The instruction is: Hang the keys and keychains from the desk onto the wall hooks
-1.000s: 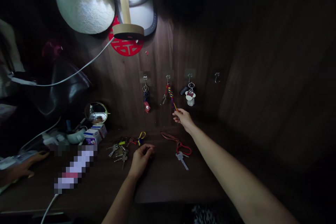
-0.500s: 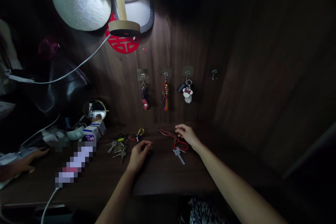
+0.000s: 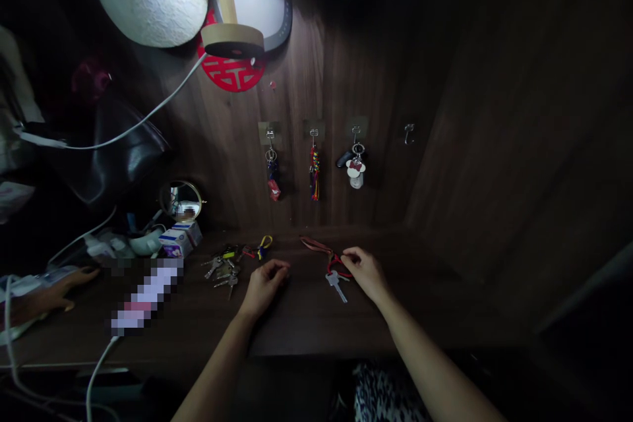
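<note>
My right hand (image 3: 366, 271) is over the red cord loop (image 3: 338, 266) on the desk, its thumb and forefinger pinched at the loop and covering part of it. From this loop lie a silver key (image 3: 336, 285) and a brownish-red strap (image 3: 314, 245). My left hand (image 3: 266, 285) rests on the desk with its fingers curled in, and nothing shows in them. Just left of it is a pile of keys (image 3: 226, 270) with a yellow and blue cord (image 3: 266, 246) behind.
Three key sets hang on wall hooks: one with a red charm (image 3: 273, 190), one with a colourful tassel (image 3: 315, 171), one with a white charm (image 3: 355, 170). A bare hook (image 3: 409, 134) is to their right. A round mirror (image 3: 180, 201), boxes (image 3: 179, 240) and a white cable (image 3: 93, 369) are on the left.
My right hand has come down and slightly right, from above the strap onto the red cord loop. My left hand has hardly moved. The whole view has shifted slightly.
</note>
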### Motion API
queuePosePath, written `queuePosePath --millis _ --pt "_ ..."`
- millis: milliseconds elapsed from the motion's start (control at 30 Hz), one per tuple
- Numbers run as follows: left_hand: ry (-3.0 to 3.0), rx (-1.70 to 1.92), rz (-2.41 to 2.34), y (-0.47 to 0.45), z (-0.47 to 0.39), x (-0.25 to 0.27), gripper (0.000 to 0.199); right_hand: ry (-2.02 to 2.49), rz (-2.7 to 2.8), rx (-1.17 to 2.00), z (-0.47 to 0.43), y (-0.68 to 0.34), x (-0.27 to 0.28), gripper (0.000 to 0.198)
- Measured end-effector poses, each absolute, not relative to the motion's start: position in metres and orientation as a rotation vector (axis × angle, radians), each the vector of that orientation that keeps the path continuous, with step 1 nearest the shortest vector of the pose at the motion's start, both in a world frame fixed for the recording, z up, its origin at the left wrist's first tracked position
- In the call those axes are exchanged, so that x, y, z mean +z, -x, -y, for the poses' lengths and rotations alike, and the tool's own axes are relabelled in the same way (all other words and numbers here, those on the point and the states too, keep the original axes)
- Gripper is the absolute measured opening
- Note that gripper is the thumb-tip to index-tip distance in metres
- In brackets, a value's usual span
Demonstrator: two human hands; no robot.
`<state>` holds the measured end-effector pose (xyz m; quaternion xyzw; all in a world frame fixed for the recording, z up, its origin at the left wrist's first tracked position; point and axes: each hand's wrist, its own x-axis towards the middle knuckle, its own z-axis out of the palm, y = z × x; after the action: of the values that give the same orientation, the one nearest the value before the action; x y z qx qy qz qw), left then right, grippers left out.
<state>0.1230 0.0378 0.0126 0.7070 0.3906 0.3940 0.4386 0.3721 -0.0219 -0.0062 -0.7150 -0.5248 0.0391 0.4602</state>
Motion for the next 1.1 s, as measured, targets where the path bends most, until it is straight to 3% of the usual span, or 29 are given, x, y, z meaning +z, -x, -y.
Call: queuePosePath --millis 267,667,867,1100 --pt "-1.782 0.964 -0.982 -0.123 -0.037 0.014 0.029 1.972 1.407 -0.098 0.026 -0.362 0.000 0.007" --pt "-1.920 0.943 -0.912 -0.123 -0.037 0.015 0.027 1.107 1.138 0.955 0.015 -0.305 0.020 0.029" --pt "-1.925 0.888 -0.798 -0.121 -0.035 0.020 0.031 0.879 1.043 1.151 0.009 -0.279 0.038 0.029" --pt "-1.759 0.928 -0.825 -0.123 -0.040 0.011 0.028 0.833 0.857 1.104 0.001 -0.279 0.039 0.031"
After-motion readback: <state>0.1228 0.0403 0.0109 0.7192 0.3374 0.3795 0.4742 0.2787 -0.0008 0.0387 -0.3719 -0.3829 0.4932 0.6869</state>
